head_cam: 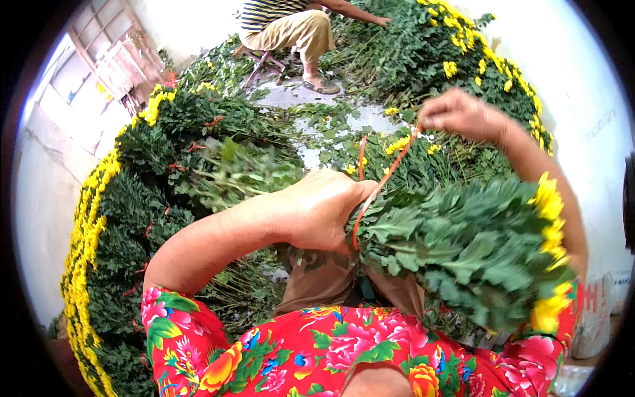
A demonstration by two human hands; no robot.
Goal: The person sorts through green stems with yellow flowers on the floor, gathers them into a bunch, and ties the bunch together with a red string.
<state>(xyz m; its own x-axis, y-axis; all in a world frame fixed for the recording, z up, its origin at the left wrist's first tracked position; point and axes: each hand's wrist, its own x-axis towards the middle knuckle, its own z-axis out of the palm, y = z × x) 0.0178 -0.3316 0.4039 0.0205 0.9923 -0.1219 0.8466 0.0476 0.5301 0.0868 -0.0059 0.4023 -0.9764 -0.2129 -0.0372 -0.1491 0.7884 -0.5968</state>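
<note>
My left hand is closed around the stems of a bunch of yellow chrysanthemums, held sideways above my lap with its blooms at the right. A thin red tie loops around the stems beside my left thumb. Its one end runs up taut to my right hand, which pinches it between thumb and fingers. Another end of the tie stands up loose just behind my left hand. The bunch's cut stem ends, left of my left hand, are blurred and partly hidden by my forearm.
Bunches with red ties are piled along the left, blooms outward. More chrysanthemums lie heaped at the back right. Another person sits on a low folding stool at the back, one hand on that heap. Leaves litter the floor. White walls flank both sides.
</note>
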